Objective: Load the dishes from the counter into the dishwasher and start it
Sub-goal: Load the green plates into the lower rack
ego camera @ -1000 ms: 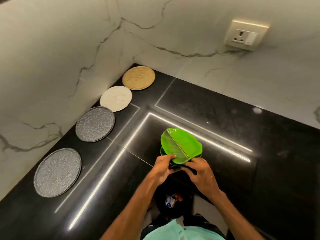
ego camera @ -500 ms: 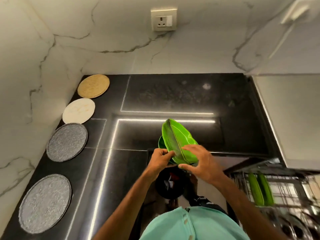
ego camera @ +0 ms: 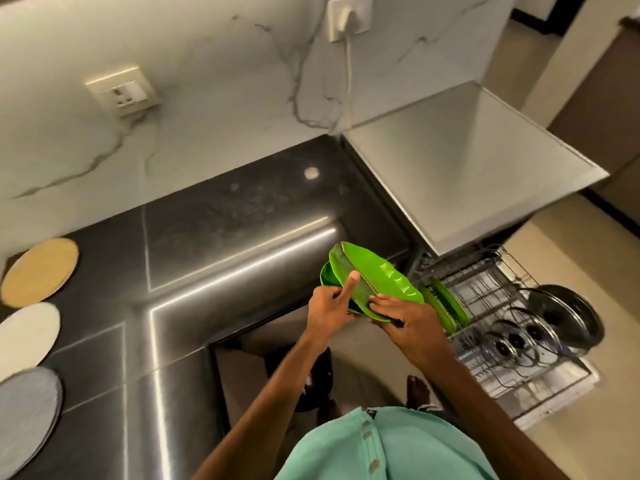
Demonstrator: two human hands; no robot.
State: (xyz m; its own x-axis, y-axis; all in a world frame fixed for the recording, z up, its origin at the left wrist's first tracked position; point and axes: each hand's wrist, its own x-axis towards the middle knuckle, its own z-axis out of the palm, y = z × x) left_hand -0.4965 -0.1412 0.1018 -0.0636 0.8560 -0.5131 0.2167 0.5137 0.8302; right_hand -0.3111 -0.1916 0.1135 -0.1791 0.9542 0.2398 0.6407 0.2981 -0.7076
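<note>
A stack of green leaf-shaped plates [ego camera: 372, 278] hangs in the air past the front edge of the black counter [ego camera: 214, 244]. My left hand [ego camera: 330, 306] grips the stack's near left end, thumb on top. Gripping the near right rim is my right hand [ego camera: 403, 315], its fingers laid over the top plate. To the right, the dishwasher's pulled-out wire rack [ego camera: 485, 292] holds two green plates [ego camera: 445, 306] standing on edge, several steel lids [ego camera: 516, 341] with black knobs and a dark pan [ego camera: 568, 317].
Round mats lie along the counter's left edge: a tan mat [ego camera: 40, 270], a white mat [ego camera: 26, 337] and a grey mat [ego camera: 24, 417]. The grey dishwasher top [ego camera: 467, 161] stands right of the counter. A socket [ego camera: 123, 91] and a plugged-in cable [ego camera: 348, 64] are on the marble wall.
The green plates have come off the counter and moved right toward the open rack, held by both hands. My view has swung right, bringing the whole rack into sight.
</note>
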